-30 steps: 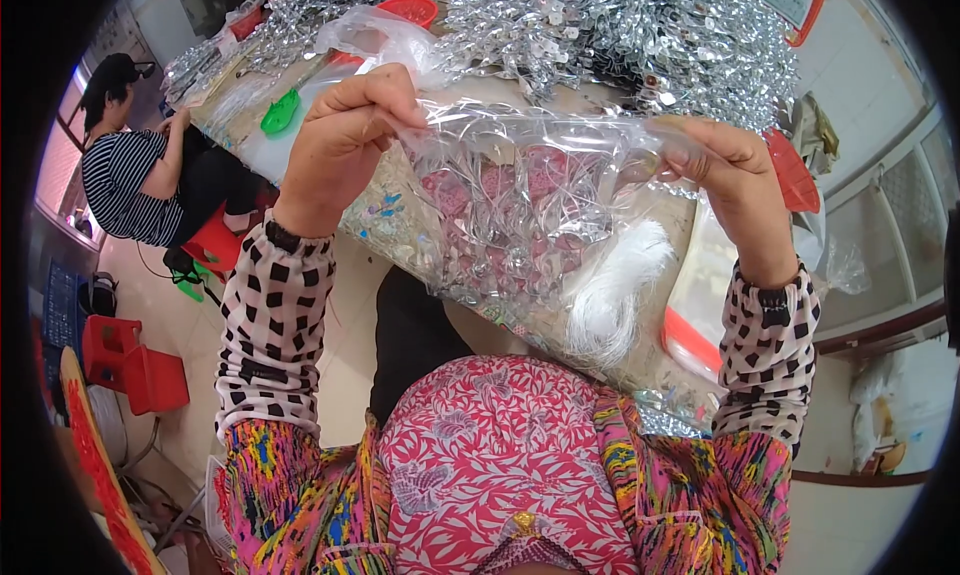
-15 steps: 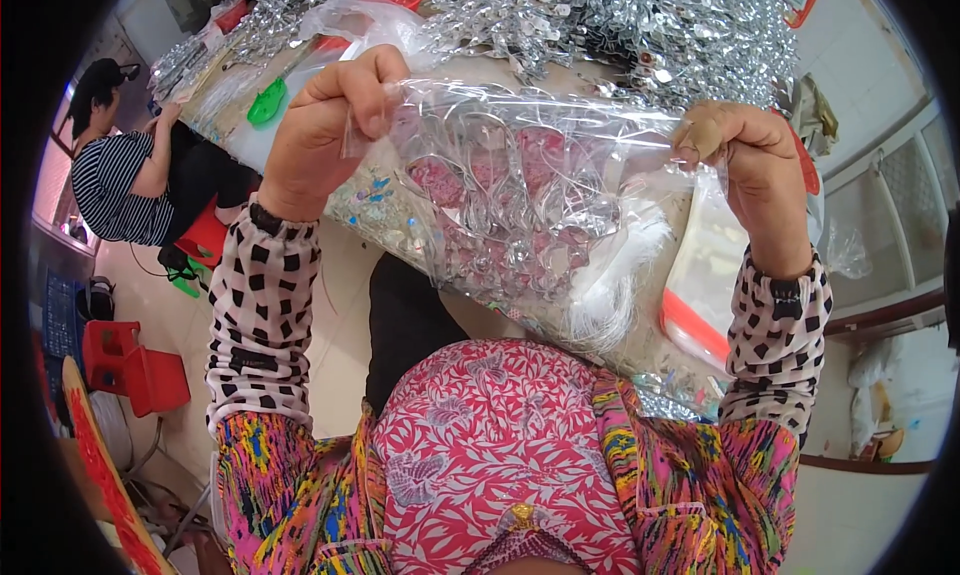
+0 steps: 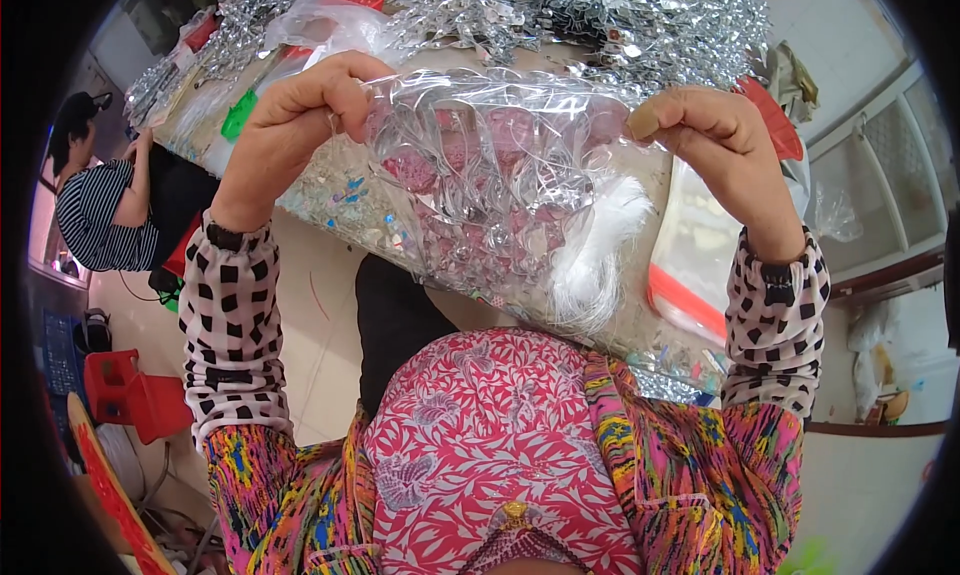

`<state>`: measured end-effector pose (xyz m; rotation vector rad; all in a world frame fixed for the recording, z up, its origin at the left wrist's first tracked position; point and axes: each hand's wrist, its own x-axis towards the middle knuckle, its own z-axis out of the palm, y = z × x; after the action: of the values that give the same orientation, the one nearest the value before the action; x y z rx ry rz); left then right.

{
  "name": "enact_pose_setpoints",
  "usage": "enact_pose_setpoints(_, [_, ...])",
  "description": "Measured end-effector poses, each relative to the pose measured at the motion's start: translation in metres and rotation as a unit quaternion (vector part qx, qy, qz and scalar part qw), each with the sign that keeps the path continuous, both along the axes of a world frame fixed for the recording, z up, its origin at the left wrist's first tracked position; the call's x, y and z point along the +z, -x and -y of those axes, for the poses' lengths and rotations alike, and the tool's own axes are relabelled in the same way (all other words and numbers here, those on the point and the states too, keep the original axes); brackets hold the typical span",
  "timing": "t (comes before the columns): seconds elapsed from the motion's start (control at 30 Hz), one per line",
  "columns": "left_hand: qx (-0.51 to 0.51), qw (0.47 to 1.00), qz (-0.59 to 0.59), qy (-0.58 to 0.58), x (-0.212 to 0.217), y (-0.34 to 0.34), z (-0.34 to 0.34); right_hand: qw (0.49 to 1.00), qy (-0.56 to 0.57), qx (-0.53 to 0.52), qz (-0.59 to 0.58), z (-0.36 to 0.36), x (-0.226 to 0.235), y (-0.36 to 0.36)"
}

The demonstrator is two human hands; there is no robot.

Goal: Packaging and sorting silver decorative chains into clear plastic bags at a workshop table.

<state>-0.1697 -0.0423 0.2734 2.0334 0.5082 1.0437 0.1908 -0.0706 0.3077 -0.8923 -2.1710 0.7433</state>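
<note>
She holds a clear plastic bag [image 3: 500, 175] stretched between both hands, up in front of her at about twelve o'clock from her lap. The left hand [image 3: 300, 115] is closed in a pinch on the bag's upper left corner, thumb against curled fingers; the right hand [image 3: 715, 135] is curled shut over the upper right corner, knuckles outward. Inside the crinkled film I can make out pinkish, glittery pieces and, toward its lower right, a tuft of white fluffy stuff [image 3: 600, 255]; exactly what the pieces are is hard to tell through the glare.

Just behind the bag runs a worktable [image 3: 330, 200] heaped with silvery sequinned trim [image 3: 600, 15]. A clear pouch with a red strip [image 3: 690, 275] lies at about three o'clock from the bag, and a green clip-like thing [image 3: 238, 115] at nine o'clock. Far off at nine o'clock a person in a striped top [image 3: 100, 215] bends over the same table, near a red plastic stool [image 3: 135, 400].

To my eye she is working at the bag's mouth, either drawing it taut or closing it. Whatever comes next calls for an even grip at both corners, so the slippery film neither tears nor spills.
</note>
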Motion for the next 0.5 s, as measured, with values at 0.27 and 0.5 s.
enact_pose_setpoints(0.27, [0.008, 0.995, -0.046, -0.088, -0.006, 0.017, 0.0, 0.992, -0.074, -0.029, 0.099, 0.016, 0.006, 0.018])
enact_pose_setpoints(0.5, [-0.069, 0.987, -0.127, -0.074, 0.01, 0.048, 0.018, 0.988, -0.103, -0.088, -0.077, 0.045, -0.027, 0.063])
